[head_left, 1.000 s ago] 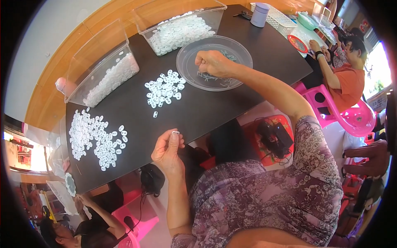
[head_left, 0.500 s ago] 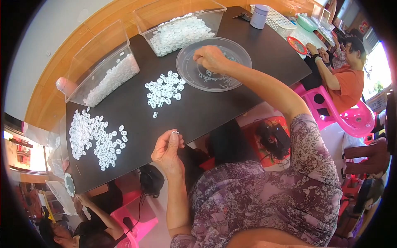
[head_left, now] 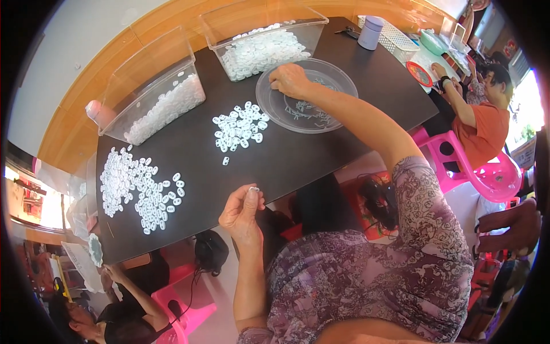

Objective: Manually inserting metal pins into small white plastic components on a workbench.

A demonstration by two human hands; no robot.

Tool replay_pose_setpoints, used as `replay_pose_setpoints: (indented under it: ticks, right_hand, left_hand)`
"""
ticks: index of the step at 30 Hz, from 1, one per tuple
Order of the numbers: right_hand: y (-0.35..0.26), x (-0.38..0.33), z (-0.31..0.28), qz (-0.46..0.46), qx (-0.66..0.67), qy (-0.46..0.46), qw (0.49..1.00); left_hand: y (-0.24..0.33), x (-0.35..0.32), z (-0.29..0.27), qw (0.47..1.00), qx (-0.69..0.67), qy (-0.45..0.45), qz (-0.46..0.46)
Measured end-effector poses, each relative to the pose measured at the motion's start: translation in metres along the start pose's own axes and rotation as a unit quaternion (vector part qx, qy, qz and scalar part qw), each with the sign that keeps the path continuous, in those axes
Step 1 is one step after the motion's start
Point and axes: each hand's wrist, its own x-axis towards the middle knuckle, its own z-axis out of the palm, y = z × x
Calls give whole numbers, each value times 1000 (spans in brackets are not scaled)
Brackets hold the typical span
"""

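My left hand (head_left: 243, 211) is closed beside the table's near edge, pinching a small white oval plastic piece (head_left: 254, 189) between thumb and fingertips. My right hand (head_left: 291, 81) reaches over the left side of a round clear shallow tray (head_left: 350, 102), fingers bent and drawn together. Whatever its fingertips hold, if anything, is hidden. Many thin grey strips (head_left: 312, 117) lie scattered in that tray. Left of it on the dark table sits a pile of white oval pieces (head_left: 243, 127) with two dark marks each, one piece (head_left: 226, 161) lying apart.
A larger pile of white ovals (head_left: 152, 209) spreads at the table's left. Two clear bins, one left (head_left: 166, 109) and one at the back (head_left: 263, 54), hold more. A lavender cup (head_left: 370, 33) and white basket (head_left: 395, 43) stand back right. Co-workers sit left and right.
The whole view has shifted slightly, with the table now a little further right. My right hand stays over the tray; my left still pinches the white piece.
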Motion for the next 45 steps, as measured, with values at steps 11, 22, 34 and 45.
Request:
replay_pose_setpoints:
  ticks: [11, 22, 34, 45]
  right_hand:
    - [-11, 5, 4, -29, -57, -26, 998]
    - [-62, -28, -64, 23, 174, -24, 984]
    - [-176, -121, -83, 13, 450, -252, 857]
    - [-194, -132, -77, 87, 519, -233, 818]
  left_hand:
    - [-1, -1, -4, 1000, -1, 2, 0]
    - [7, 4, -6, 999, -23, 1, -44]
    - [22, -12, -9, 999, -42, 7, -15]
    - [20, -22, -14, 1000, 5, -5, 8]
